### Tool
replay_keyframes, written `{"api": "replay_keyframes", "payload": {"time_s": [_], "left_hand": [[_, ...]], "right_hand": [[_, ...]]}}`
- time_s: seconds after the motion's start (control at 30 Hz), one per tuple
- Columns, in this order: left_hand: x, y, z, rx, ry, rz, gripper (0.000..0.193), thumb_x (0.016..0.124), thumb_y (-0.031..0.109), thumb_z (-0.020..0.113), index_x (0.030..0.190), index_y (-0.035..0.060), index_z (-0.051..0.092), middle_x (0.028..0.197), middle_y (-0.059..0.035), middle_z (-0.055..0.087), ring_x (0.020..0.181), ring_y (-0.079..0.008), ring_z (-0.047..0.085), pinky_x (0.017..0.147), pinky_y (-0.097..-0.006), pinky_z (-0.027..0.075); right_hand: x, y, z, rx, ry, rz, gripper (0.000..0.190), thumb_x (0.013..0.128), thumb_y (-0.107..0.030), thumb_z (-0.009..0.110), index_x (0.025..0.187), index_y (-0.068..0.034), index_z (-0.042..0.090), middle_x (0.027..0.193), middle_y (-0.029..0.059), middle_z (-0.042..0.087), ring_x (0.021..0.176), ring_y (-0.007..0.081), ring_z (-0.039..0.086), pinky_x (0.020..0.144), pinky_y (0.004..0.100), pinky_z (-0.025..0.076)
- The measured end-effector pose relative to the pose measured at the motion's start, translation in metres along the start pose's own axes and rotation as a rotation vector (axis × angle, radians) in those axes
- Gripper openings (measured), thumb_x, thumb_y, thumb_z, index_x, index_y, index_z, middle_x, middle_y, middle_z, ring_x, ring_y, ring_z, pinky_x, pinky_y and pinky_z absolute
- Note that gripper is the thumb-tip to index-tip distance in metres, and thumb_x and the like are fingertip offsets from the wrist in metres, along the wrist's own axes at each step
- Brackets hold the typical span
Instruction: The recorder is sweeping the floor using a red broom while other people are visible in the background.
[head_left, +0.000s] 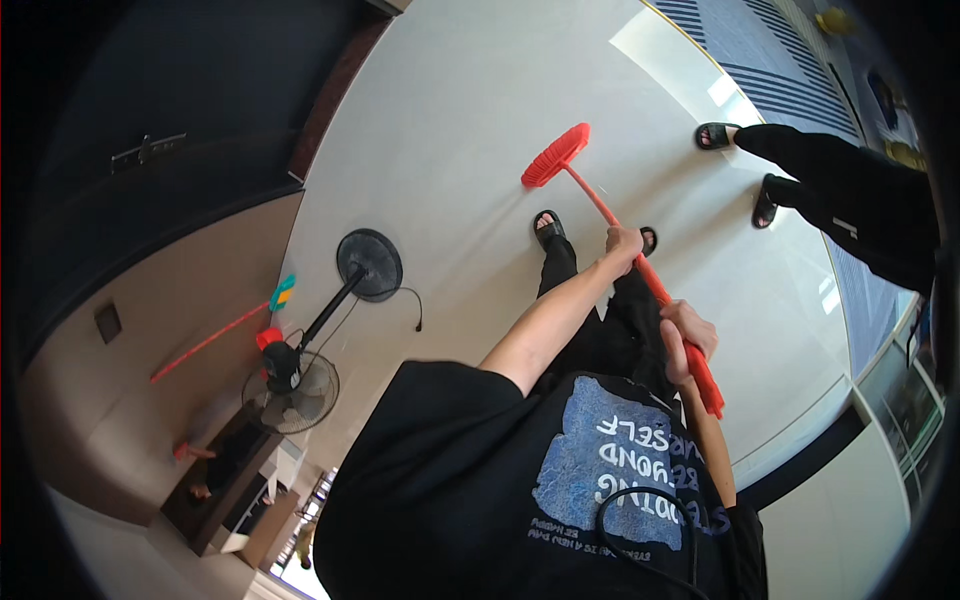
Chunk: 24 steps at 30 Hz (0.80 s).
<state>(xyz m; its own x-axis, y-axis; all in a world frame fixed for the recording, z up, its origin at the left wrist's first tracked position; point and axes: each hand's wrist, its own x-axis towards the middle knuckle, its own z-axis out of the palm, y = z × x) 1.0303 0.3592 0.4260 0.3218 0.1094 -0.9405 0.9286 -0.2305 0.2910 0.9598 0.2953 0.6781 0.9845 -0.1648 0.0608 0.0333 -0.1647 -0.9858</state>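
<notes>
My left hand (624, 244) is closed around the shaft of a red plastic broom (592, 199), partway along it. Nearer my body, my right hand (686, 337) grips the thicker upper part of the handle. The end of the handle sticks out beyond that hand. The red broom head (556, 156) is low over the pale glossy floor (465, 127), ahead of my sandalled feet; whether its bristles touch the floor is hard to tell.
A black pedestal fan (369, 265) with a trailing cord stands at left. Behind it, a teal-and-yellow broom (283, 292) leans near the wall. Another person in black trousers (840, 180) and sandals stands at right, near a striped mat (787, 86). A dark door (195, 97) is at upper left.
</notes>
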Motion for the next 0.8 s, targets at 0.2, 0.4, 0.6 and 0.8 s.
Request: {"api": "replay_keyframes", "payload": {"time_s": [0.2,0.4,0.6,0.8], "left_hand": [[-0.029,0.063,-0.05,-0.009,0.045,0.13,0.034,0.081,0.014,0.048,0.101,-0.0133,0.056,0.089,-0.0253,0.065,0.081,-0.0309,0.068,0.062,-0.0418,0.054],[0.073,0.081,-0.13,-0.074,0.066,0.108,0.021,0.076,0.01,0.053,0.094,-0.0022,0.051,0.08,-0.0138,0.059,0.066,-0.0239,0.058,0.057,-0.0406,0.05],[0.092,0.067,-0.132,0.102,-0.148,0.039,0.014,0.076,0.011,0.052,0.087,0.003,0.053,0.073,-0.0107,0.057,0.063,-0.0201,0.057,0.057,-0.0395,0.049],[0.036,0.019,-0.065,0.28,-0.234,0.001,0.032,0.073,0.011,0.052,0.101,-0.0021,0.044,0.079,-0.0149,0.06,0.067,-0.0246,0.063,0.055,-0.0368,0.051]], "right_hand": [[0.022,-0.001,0.026,0.021,-0.065,-0.037,0.02,0.074,-0.01,0.076,0.072,-0.002,0.058,0.08,0.0104,0.064,0.084,0.0274,0.064,0.087,0.0403,0.049],[0.042,0.061,0.113,0.011,0.024,-0.056,0.013,0.079,0.0,0.062,0.069,0.003,0.056,0.069,0.0142,0.059,0.069,0.0287,0.059,0.07,0.0364,0.047],[0.036,0.09,0.135,0.045,0.226,0.132,0.017,0.082,-0.003,0.059,0.068,0.003,0.055,0.061,0.0147,0.053,0.055,0.0258,0.052,0.056,0.0352,0.041],[-0.018,0.065,0.069,-0.018,0.274,0.199,0.021,0.086,-0.012,0.055,0.071,0.002,0.059,0.061,0.0069,0.051,0.057,0.0139,0.045,0.055,0.0297,0.037]]}}
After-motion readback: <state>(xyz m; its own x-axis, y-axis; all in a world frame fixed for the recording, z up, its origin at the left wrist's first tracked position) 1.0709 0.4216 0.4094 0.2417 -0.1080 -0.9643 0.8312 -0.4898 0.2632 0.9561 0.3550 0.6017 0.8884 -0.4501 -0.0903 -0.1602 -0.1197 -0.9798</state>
